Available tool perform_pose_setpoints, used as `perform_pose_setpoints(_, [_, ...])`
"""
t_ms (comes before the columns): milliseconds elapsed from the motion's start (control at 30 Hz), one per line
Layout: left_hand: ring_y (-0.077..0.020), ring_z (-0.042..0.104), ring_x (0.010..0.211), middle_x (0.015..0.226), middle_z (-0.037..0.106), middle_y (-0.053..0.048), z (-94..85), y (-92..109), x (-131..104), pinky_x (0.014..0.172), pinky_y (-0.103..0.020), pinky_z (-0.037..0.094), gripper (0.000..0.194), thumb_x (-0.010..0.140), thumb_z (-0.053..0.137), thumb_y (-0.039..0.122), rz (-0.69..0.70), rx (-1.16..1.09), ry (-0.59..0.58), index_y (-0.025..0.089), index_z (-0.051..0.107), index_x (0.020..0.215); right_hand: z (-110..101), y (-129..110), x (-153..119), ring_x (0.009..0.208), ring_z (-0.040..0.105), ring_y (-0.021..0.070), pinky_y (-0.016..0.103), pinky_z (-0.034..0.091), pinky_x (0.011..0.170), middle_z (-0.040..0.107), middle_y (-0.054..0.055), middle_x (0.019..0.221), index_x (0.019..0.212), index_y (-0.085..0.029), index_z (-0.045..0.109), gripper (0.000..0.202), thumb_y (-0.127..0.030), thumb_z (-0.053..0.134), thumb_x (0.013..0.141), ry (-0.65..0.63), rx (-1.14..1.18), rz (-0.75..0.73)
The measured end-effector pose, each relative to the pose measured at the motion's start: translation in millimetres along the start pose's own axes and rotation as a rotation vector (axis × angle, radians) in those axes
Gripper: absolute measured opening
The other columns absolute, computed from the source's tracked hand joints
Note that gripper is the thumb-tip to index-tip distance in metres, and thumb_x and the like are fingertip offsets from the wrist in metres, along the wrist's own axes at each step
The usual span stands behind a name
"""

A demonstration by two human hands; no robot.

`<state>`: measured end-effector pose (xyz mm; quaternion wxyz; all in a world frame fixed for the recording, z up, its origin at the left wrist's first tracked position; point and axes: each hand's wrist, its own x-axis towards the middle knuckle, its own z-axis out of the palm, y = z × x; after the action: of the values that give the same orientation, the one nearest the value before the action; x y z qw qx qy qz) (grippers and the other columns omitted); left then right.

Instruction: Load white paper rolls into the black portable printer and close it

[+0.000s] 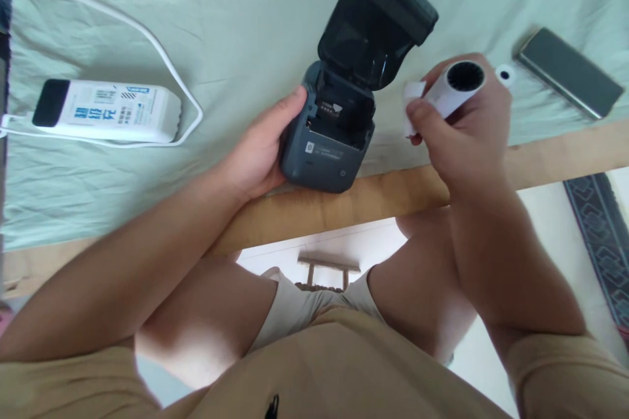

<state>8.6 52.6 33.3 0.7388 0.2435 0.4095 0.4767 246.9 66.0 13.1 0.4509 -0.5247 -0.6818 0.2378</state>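
My left hand [268, 147] grips a dark grey portable label printer [322, 160] from its left side, thumb along the edge. The printer's lid [378, 16] is swung up and back, and its paper bay [339, 105] shows inside with no roll in it. To the right, apart from the printer, my right hand [466, 124] is closed around a white paper roll [448, 91] with a dark hollow core facing up. Its thumb and fingers pinch the loose paper end, which points toward the printer. The fingers behind the roll are partly hidden.
A small white roll [504, 74] lies by my right hand, beside a dark phone-like slab [570, 72]. At left, a white power bank [108, 111] has a white cable [162, 52] looping round it. A green cloth [236, 26] covers the table; its wooden edge [393, 200] runs below my hands.
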Motion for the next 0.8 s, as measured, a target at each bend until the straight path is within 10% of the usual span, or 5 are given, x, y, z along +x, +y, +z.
perform_pose_setpoints(133, [-0.0155,0.080,0.073,0.086,0.085,-0.007,2.6,-0.7,-0.6,0.077,-0.026,0.067,0.047,0.118,0.042,0.030,0.052,-0.022,-0.097,0.007,0.079,0.100,-3.9,9.7,-1.0,0.100,0.070,0.0321,0.056,0.060,0.098,0.069,0.003,0.091,0.090,-0.031,0.058,0.023,-0.043,0.078,0.088,0.035,-0.199,-0.100])
perform_pose_setpoints(333, [-0.0293,0.081,0.111,0.092,0.084,-0.014,-2.9,1.9,-1.5,0.114,-0.047,0.060,0.079,0.121,0.009,0.044,0.059,0.081,-0.124,0.002,0.076,0.115,-9.7,20.2,4.7,0.097,0.069,0.0296,0.049,0.058,0.093,0.069,0.002,0.099,0.099,-0.033,0.058,0.030,-0.028,0.083,0.082,-0.071,-0.281,-0.037])
perform_pose_setpoints(500, [-0.0177,0.072,0.080,0.089,0.083,-0.005,-12.1,-0.5,-2.1,0.073,-0.027,0.058,0.012,0.101,0.070,0.021,0.151,0.173,-0.189,0.011,0.077,0.103,-5.8,17.9,6.4,0.086,0.065,0.0239,0.043,0.054,0.086,0.069,-0.002,0.096,0.101,-0.032,0.053,0.045,-0.008,0.080,0.075,-0.119,-0.312,0.061])
perform_pose_setpoints(700, [-0.0278,0.077,0.095,0.085,0.082,-0.007,-12.9,-2.5,0.2,0.110,-0.047,0.060,0.038,0.103,0.061,0.019,0.158,0.235,-0.065,0.005,0.071,0.136,-4.5,11.7,8.0,0.092,0.066,0.0238,0.040,0.054,0.089,0.070,-0.001,0.100,0.098,-0.030,0.050,0.048,-0.003,0.081,0.073,-0.145,-0.319,0.083])
perform_pose_setpoints(800, [-0.0260,0.077,0.090,0.069,0.075,-0.003,-18.2,2.4,3.9,0.098,-0.041,0.065,0.033,0.104,0.065,0.026,0.150,0.301,-0.125,0.009,0.074,0.132,-4.7,14.5,8.5,0.095,0.068,0.0264,0.044,0.055,0.093,0.071,0.000,0.100,0.097,-0.030,0.049,0.047,-0.005,0.081,0.073,-0.146,-0.351,0.074])
